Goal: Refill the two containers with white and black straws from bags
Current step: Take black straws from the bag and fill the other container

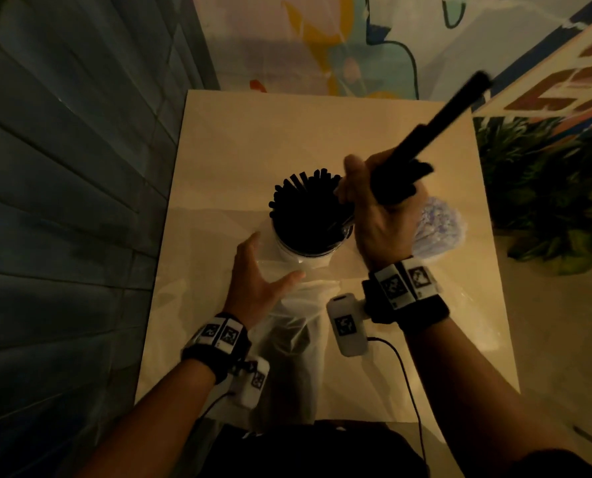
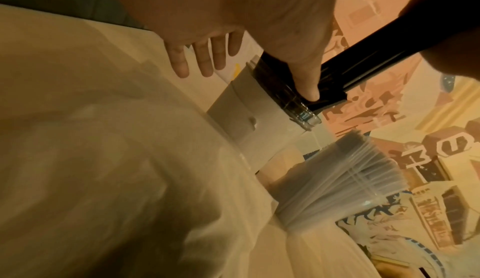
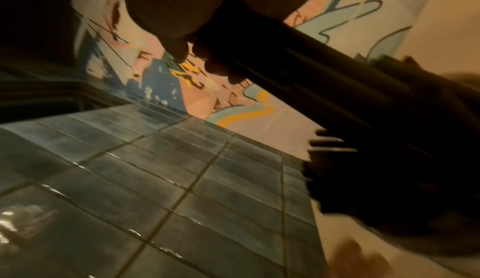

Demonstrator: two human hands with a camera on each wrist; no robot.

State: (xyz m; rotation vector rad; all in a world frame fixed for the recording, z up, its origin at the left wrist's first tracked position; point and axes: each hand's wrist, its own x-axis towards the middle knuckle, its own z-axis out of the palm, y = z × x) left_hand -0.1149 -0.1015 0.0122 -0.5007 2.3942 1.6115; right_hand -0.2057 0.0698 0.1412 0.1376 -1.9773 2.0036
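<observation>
A container (image 1: 308, 250) packed with black straws (image 1: 310, 208) stands mid-table; the left wrist view shows its white base (image 2: 241, 116). My right hand (image 1: 379, 201) grips a bundle of black straws (image 1: 436, 125) that tilts up to the right, with its lower end beside the container's right rim. The fingers (image 3: 207, 61) curl round that bundle (image 3: 324, 81). My left hand (image 1: 265, 270) is spread open at the container's near left side, thumb (image 2: 309, 85) against the clear upper wall. A second container of white straws (image 2: 337, 182) stands to the right, mostly hidden behind my right hand (image 1: 439, 229).
A clear plastic bag (image 1: 298, 339) lies crumpled on the beige table (image 1: 253, 132) between the container and my body. A dark tiled wall (image 1: 63, 201) runs along the left. Green plants (image 1: 546, 201) sit off the right edge, with a painted wall behind.
</observation>
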